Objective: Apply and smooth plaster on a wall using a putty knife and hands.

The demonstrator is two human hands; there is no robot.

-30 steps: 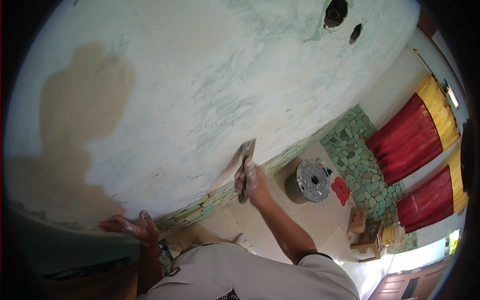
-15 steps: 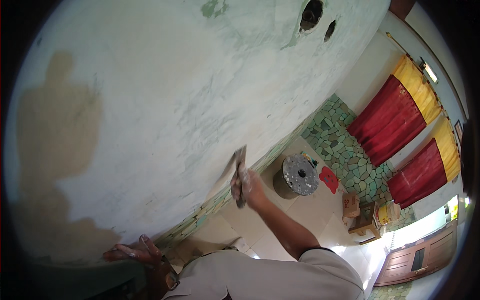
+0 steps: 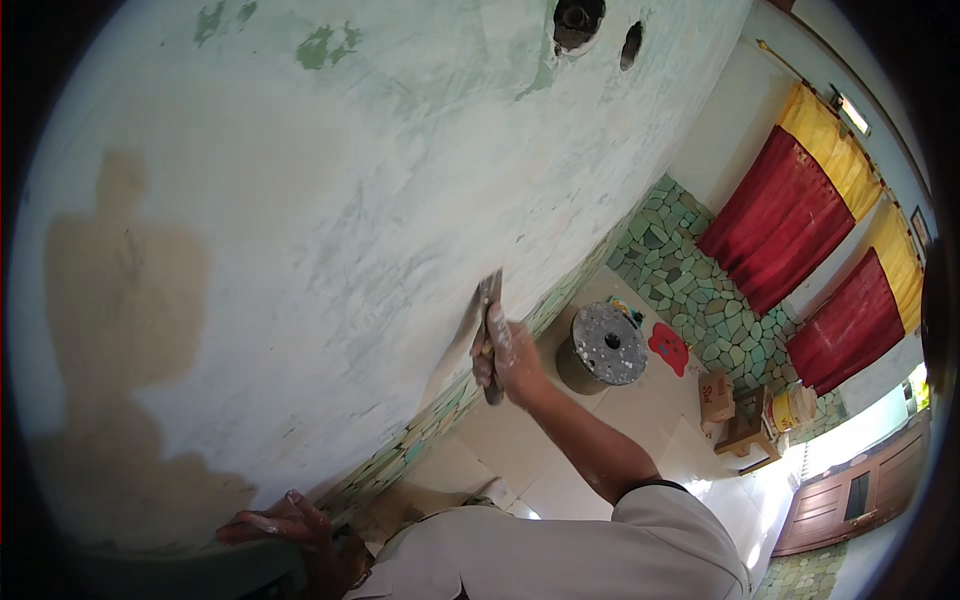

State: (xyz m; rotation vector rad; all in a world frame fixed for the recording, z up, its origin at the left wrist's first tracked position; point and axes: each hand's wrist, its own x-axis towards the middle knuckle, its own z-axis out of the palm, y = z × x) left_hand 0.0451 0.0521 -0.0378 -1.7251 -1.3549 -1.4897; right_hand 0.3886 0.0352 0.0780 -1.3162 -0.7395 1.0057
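My right hand (image 3: pixel 508 355), smeared with white, grips a metal trowel (image 3: pixel 490 287) whose blade is at the patchy white wall (image 3: pixel 340 200), a little above the green stone-tiled strip along its base. At the lower left my left hand (image 3: pixel 285 525), also streaked with white, has its fingers apart and holds nothing; it is close to the bottom of the wall, and whether it touches is hard to tell. My shadow falls on the left part of the wall. Two dark holes (image 3: pixel 578 22) are cut in the wall higher up.
A grey speckled drum (image 3: pixel 600 350) stands on the tiled floor beside a red mat (image 3: pixel 670 350). Farther right are a cardboard box (image 3: pixel 716 397), a wooden stool (image 3: pixel 745 440) with a pale bucket (image 3: pixel 795 408) by it, red-and-yellow curtains (image 3: pixel 760 230) and a wooden door (image 3: pixel 850 485).
The view has shifted, showing more upper wall. Since half a second ago my right hand and trowel have moved slightly up and right. My left hand has sunk lower in the picture.
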